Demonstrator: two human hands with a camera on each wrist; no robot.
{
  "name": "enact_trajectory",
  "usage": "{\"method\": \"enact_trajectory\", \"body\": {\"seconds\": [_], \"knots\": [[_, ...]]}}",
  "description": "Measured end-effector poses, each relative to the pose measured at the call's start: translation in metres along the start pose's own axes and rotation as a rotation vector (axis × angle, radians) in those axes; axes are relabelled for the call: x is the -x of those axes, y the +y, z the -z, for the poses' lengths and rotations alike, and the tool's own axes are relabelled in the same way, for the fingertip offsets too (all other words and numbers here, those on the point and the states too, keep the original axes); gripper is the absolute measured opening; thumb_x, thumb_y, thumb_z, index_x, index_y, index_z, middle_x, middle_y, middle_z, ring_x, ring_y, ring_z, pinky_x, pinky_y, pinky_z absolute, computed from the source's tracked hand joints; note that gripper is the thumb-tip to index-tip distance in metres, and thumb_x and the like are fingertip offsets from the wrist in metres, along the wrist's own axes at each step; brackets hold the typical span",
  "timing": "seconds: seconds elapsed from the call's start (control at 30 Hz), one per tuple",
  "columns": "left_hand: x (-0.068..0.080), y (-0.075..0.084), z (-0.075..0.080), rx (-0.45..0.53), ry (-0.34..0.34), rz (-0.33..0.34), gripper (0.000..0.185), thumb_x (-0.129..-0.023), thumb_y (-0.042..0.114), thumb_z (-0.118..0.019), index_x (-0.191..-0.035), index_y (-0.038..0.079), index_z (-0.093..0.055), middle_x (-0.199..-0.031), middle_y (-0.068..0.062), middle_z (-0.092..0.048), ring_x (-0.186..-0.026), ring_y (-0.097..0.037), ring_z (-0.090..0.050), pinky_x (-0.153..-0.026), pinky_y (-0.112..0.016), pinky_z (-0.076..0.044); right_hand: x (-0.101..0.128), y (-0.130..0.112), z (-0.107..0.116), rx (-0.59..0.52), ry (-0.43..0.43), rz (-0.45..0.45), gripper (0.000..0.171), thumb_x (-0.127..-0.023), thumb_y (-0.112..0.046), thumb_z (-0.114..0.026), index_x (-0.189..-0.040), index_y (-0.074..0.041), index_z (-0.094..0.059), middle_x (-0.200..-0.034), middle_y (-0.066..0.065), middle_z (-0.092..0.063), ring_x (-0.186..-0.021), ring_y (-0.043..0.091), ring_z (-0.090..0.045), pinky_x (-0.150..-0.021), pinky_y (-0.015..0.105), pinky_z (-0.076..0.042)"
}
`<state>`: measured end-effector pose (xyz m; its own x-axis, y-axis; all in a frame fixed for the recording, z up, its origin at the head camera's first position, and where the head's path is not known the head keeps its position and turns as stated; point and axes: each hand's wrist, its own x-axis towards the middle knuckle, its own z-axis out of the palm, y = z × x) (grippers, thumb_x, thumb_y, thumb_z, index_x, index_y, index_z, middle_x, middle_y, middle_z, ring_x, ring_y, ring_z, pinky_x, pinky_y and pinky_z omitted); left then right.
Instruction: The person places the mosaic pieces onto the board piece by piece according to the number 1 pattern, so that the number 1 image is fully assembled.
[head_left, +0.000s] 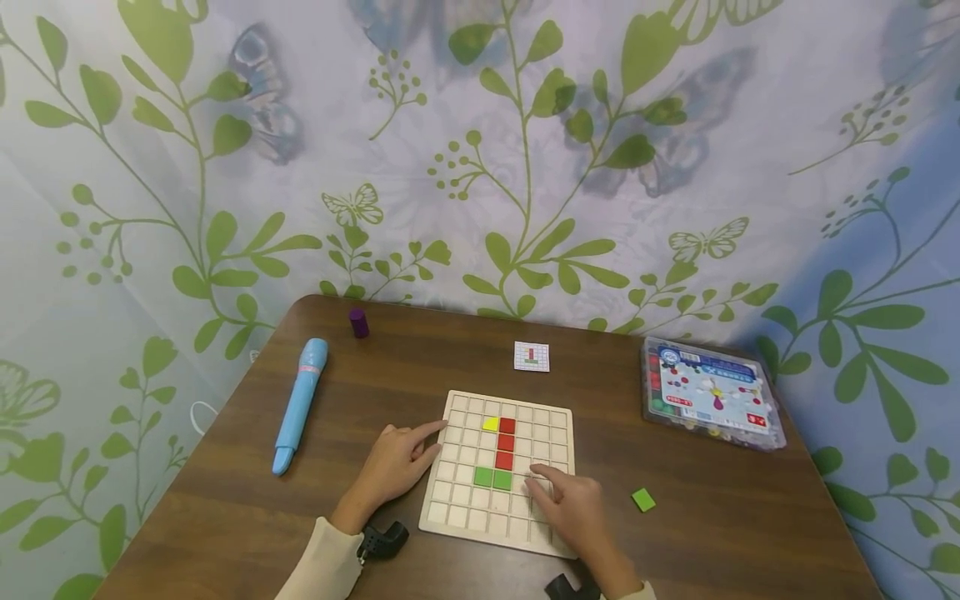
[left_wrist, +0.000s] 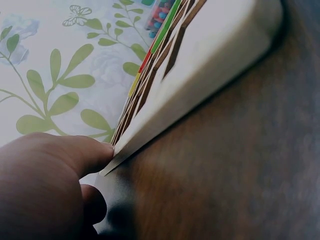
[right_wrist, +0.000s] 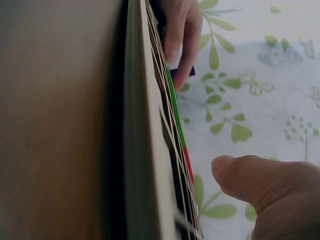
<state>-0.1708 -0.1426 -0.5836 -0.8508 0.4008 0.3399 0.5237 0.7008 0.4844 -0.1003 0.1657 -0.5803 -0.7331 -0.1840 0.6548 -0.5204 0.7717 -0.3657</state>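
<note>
A pale wooden grid board (head_left: pixel 551 417) lies on the table. It bears one yellow tile (head_left: pixel 491 423), a column of three red tiles (head_left: pixel 505 460) and two green tiles (head_left: pixel 483 477) side by side at the column's foot. My left hand (head_left: pixel 397 462) touches the board's left edge with its fingertips; its thumb (left_wrist: pixel 97 156) meets the rim in the left wrist view. Over the board's right part is my right hand (head_left: pixel 573 504), thumb and forefinger apart, with no tile visible between them. A loose green tile (head_left: pixel 642 499) lies right of the board.
Behind the board lies a small card (head_left: pixel 532 357) printed with a coloured grid. A clear plastic case (head_left: pixel 712 392) of colourful parts stands at the back right. To the left are a blue microphone-shaped object (head_left: pixel 300 408) and a purple cylinder (head_left: pixel 359 323). Patterned cloth hangs behind.
</note>
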Motion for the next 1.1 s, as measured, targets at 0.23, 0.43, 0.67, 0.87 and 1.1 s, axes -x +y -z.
{"method": "enact_trajectory", "body": {"seconds": [0.23,0.43,0.67,0.87,1.1], "knots": [[-0.001,0.001,0.000,-0.004,-0.007,0.001,0.036,-0.097,0.021,-0.072,-0.132,0.018,-0.071,-0.057,0.021,-0.028,-0.051,0.000,-0.026,-0.071,-0.033,-0.032,0.019,0.020,0.021,0.041,0.084,-0.055,0.027,-0.069,-0.011,-0.093,-0.093,-0.012,-0.082,-0.055,-0.024,-0.025,-0.054,-0.013,-0.012,-0.045,0.011,-0.015],[0.001,-0.002,-0.001,0.008,0.016,0.005,0.036,-0.096,0.022,-0.073,-0.132,0.019,-0.071,-0.056,0.022,-0.027,-0.050,0.000,-0.023,-0.071,-0.033,-0.031,0.032,0.042,0.037,0.072,0.135,-0.113,0.026,-0.069,-0.009,-0.091,-0.093,-0.009,-0.080,-0.053,-0.022,-0.028,-0.050,-0.010,-0.015,-0.042,0.013,-0.019],[0.002,-0.001,-0.001,0.015,0.026,-0.017,0.035,-0.096,0.021,-0.073,-0.131,0.017,-0.071,-0.057,0.023,-0.027,-0.050,0.001,-0.023,-0.069,-0.032,-0.031,0.047,0.057,0.057,0.140,0.129,-0.171,0.027,-0.070,-0.010,-0.091,-0.094,-0.008,-0.081,-0.055,-0.023,-0.025,-0.049,-0.009,-0.013,-0.042,0.014,-0.019],[0.001,0.000,0.000,0.012,0.016,-0.004,0.035,-0.097,0.022,-0.073,-0.132,0.019,-0.071,-0.056,0.024,-0.026,-0.050,0.002,-0.022,-0.070,-0.032,-0.031,0.066,0.068,0.080,0.195,0.152,-0.271,0.030,-0.068,-0.010,-0.093,-0.095,-0.009,-0.081,-0.054,-0.023,-0.022,-0.048,-0.011,-0.011,-0.039,0.015,-0.018],[0.000,0.001,0.001,0.008,0.035,-0.028,0.035,-0.095,0.019,-0.074,-0.129,0.016,-0.072,-0.057,0.023,-0.027,-0.051,0.002,-0.024,-0.069,-0.031,-0.031,0.074,0.071,0.093,0.252,0.144,-0.333,0.026,-0.070,-0.011,-0.090,-0.094,-0.005,-0.080,-0.052,-0.023,-0.023,-0.044,-0.009,-0.013,-0.040,0.017,-0.016]]}}
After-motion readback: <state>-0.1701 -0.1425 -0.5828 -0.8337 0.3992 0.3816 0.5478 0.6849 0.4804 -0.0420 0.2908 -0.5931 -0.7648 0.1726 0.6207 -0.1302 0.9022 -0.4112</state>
